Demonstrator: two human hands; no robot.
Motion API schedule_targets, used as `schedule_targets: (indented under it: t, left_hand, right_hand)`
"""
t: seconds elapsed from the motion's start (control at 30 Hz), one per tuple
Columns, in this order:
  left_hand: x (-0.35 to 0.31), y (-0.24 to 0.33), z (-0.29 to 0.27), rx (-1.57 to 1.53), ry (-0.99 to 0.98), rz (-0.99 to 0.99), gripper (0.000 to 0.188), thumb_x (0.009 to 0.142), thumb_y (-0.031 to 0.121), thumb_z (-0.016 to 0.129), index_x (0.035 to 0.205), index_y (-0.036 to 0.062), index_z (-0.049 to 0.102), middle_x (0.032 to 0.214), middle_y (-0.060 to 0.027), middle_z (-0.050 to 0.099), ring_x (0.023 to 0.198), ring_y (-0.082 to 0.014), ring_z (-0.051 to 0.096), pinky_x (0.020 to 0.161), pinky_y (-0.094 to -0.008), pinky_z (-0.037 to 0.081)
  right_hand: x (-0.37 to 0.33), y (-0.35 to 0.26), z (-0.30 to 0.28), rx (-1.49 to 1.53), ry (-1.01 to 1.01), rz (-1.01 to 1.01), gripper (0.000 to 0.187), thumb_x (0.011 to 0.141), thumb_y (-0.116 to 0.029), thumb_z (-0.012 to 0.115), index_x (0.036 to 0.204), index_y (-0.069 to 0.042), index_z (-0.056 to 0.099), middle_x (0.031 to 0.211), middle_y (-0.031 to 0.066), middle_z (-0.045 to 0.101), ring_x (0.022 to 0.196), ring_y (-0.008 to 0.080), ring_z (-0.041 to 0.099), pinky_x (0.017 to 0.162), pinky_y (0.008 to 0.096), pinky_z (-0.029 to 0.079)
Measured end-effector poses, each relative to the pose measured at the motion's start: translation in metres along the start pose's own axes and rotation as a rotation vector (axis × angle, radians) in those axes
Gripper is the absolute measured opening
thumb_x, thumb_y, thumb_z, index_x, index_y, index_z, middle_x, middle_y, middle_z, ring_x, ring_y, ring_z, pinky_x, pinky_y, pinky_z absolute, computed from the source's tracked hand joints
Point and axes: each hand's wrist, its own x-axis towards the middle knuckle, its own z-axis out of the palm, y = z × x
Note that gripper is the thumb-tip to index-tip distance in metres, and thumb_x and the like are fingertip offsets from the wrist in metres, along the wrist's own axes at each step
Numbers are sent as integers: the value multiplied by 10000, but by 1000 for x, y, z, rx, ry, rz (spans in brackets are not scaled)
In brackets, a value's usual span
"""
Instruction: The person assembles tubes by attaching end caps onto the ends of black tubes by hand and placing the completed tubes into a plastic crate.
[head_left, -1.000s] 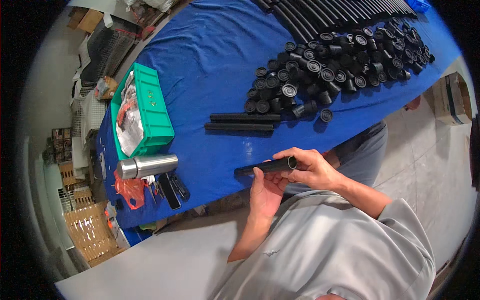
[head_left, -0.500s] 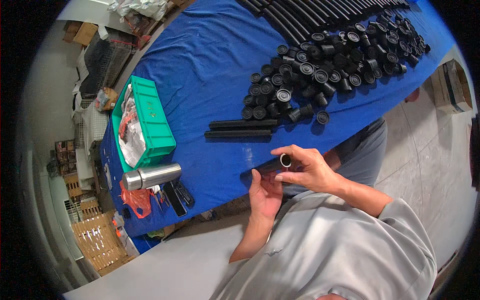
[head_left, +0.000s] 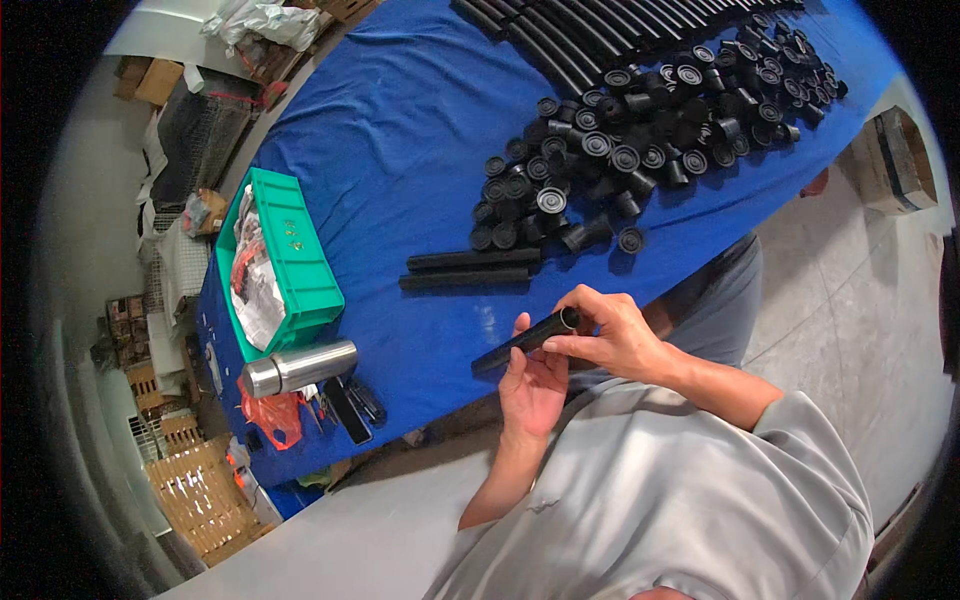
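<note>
A short black tube (head_left: 522,342) is held slantwise over the near edge of the table, its open end up and to the right. My right hand (head_left: 622,338) grips that open end between thumb and fingers. Lower down, my left hand (head_left: 532,392) has its thumb and fingers around the tube's middle, palm turned up. Two similar black tubes (head_left: 468,280) lie side by side on the blue cloth just beyond my hands. A big heap of black round ribbed end caps (head_left: 625,158) spreads behind them, one cap (head_left: 630,240) lying apart at its near side.
Rows of long black tubes (head_left: 560,50) lie at the far side. To the left stand a green crate (head_left: 310,250) with paper in it, a steel flask (head_left: 300,367), a red plastic bag (head_left: 272,418) and a phone (head_left: 347,412). A cardboard box (head_left: 895,165) is on the floor at right.
The tube has tipped so that its side now shows, where before its open end faced up toward me. Both hands keep hold of it. The whole view has shifted slightly.
</note>
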Motion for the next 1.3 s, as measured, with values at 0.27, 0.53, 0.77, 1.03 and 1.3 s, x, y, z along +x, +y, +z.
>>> schedule_targets:
  t: [0.27,0.53,0.77,1.03,1.3]
  left_hand:
    - [7,0,-16,-64,-58,-33,378,878,166,718,1238,126,608,1254,-114,640,1176,-229,602,1046,-382,485]
    - [7,-4,-17,-68,-46,-7,278,908,143,678,1181,107,636,1237,-126,649,1151,-235,619,1007,-393,518]
    - [-1,6,-24,-52,-51,83,276,917,119,656,1191,99,628,1248,-156,640,1091,-277,655,965,-437,545]
    - [-3,14,-22,-66,-61,107,257,931,119,638,1187,96,625,1233,-166,644,1053,-270,672,913,-440,573]
    - [-10,14,-18,-103,-67,123,242,945,130,628,1185,101,624,1225,-166,646,1066,-262,668,911,-422,572]
  right_hand:
    - [-4,4,-7,-119,-35,29,367,791,-250,800,968,0,598,733,148,636,626,248,636,571,355,486]
    - [-4,6,-11,-122,-138,-50,479,782,-278,804,1115,1,601,850,144,659,664,243,645,595,355,516]
    - [7,9,-55,-877,242,-195,581,759,-322,814,1164,-18,529,880,134,583,770,317,623,639,384,519]
    - [20,34,-67,-1099,247,-45,490,804,-261,767,1158,-13,536,898,146,547,792,353,606,664,426,508]
    - [1,26,-51,-981,91,-182,405,822,-184,734,1134,-23,533,945,168,541,831,376,604,683,445,514]
